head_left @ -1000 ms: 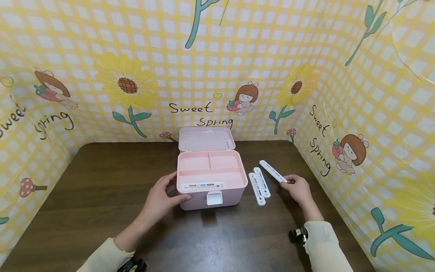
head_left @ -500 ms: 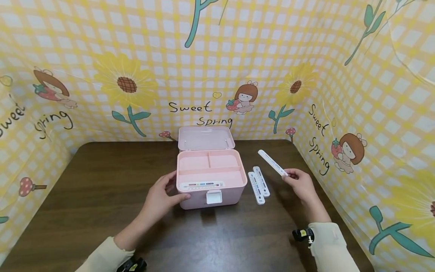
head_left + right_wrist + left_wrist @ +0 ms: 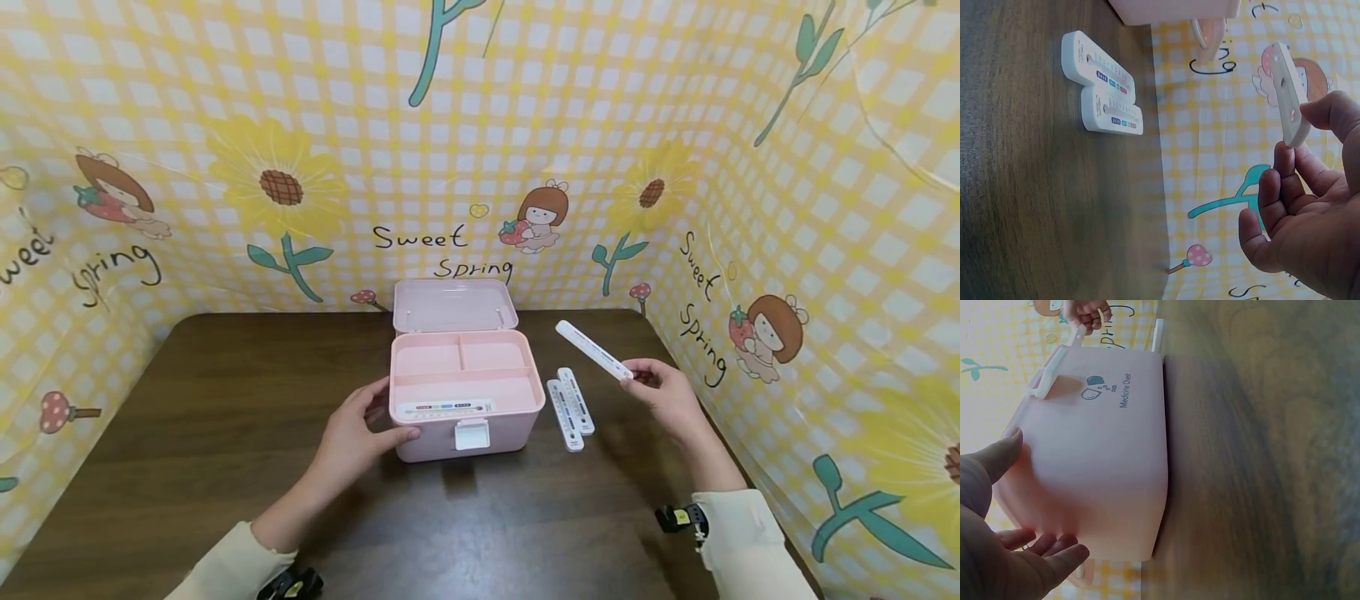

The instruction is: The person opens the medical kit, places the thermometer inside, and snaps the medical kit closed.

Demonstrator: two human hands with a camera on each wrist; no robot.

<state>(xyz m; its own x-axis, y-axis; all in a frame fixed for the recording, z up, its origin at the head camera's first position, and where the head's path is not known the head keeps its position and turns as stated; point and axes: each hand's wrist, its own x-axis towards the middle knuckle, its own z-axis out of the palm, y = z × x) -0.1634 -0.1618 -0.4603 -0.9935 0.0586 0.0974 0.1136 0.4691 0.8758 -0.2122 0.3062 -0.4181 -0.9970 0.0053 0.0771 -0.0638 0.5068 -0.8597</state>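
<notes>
Left hand (image 3: 352, 433): at the pink box (image 3: 429, 447), its grip bent round the front left corner, thumb on the front wall, fingers along the left side.
Pink box: upright on the bench (image 3: 480, 542), front lettered "Medicine Chest"; if that grip pushes unevenly, I'd expect it to slide or turn.
Lid (image 3: 456, 307): folded back behind the box; a hard knock to the box might set it swinging.
Inside strip (image 3: 447, 409): white, printed like a thermometer, lying along the front wall within the box's wide front compartment; anything dropped carelessly there could land crosswise on it.
Latch (image 3: 472, 434): a white flap standing out from the box's front; a passing sleeve might snag it.
Loose pair: nearer strip (image 3: 565, 416) and outer strip (image 3: 576, 402), just right of the box, side by side and touching; a low sweep could scatter them.
Held strip (image 3: 592, 350): in the air right of the box, beyond that pair, slanting, its free tip towards the box's back; carried too low, that tip could hit the rim.
Right hand (image 3: 666, 400): farthest right of the box, grip pinching the held strip by one end; a slackened pinch could let it pivot or fall.
</notes>
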